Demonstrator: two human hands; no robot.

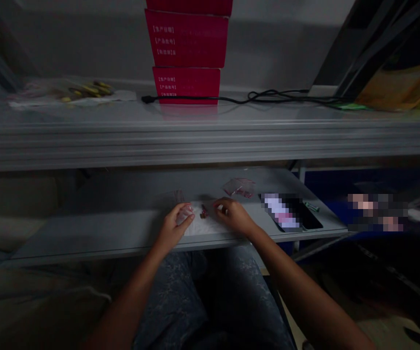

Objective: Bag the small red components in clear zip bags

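Both my hands rest on a low grey shelf [86, 233] in dim light. My left hand [175, 223] is closed round a small clear plastic bag [185, 214]. My right hand [234, 214] is curled, its fingertips pinched on something small that I cannot make out. Between the hands lies a little heap of small dark red parts [204, 212] on a white sheet [202, 226]. Another clear bag with reddish parts [239, 186] lies just behind my right hand.
A phone [292, 214] lies on the shelf to the right. On the upper shelf [210, 131] stand stacked red boxes [188, 53], a black cable [268, 97], and a bag with yellow pieces [82, 90]. My knees are below the low shelf.
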